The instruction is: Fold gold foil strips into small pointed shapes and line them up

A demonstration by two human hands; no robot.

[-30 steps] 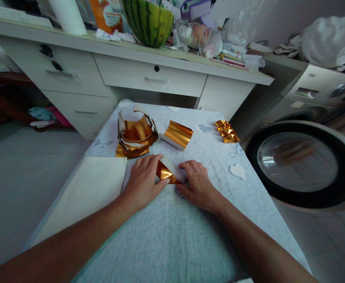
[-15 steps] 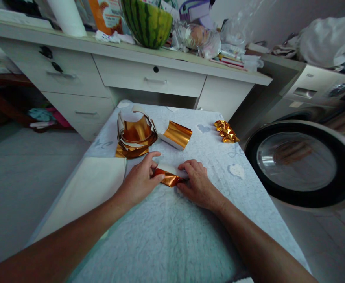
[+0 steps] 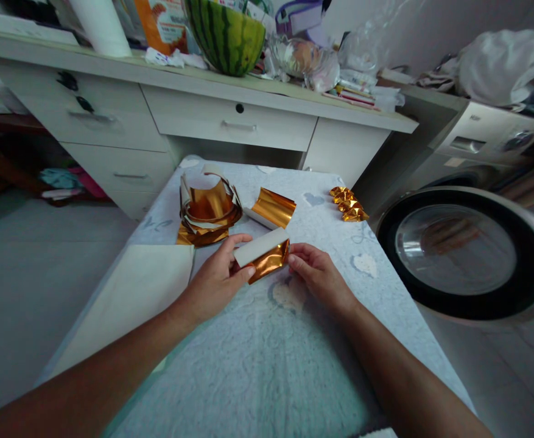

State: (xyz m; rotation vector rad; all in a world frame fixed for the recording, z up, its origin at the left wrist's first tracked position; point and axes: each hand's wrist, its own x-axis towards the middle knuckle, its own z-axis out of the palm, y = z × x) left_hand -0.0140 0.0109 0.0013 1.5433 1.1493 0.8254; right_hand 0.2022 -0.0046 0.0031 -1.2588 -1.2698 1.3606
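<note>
Between my hands is a partly folded sheet of gold foil paper, its white backing showing along the upper strip. My left hand pinches its left end between thumb and fingers. At the right end, the thumb and fingertips of my right hand close on the paper's corner. Just beyond lies a curled gold sheet. To the left of that stands a stack of curled gold foil sheets. Several folded gold foil pieces sit in a row at the table's far right.
A pale cloth lies along the left of the covered table. Beyond the table, a drawer counter carries a cut watermelon and bags. At the right, the washing machine door hangs open beside the table.
The foil paper has been lifted and tilted, its right end now higher, with more of the white strip showing. My right hand has shifted slightly right, to the paper's end.
</note>
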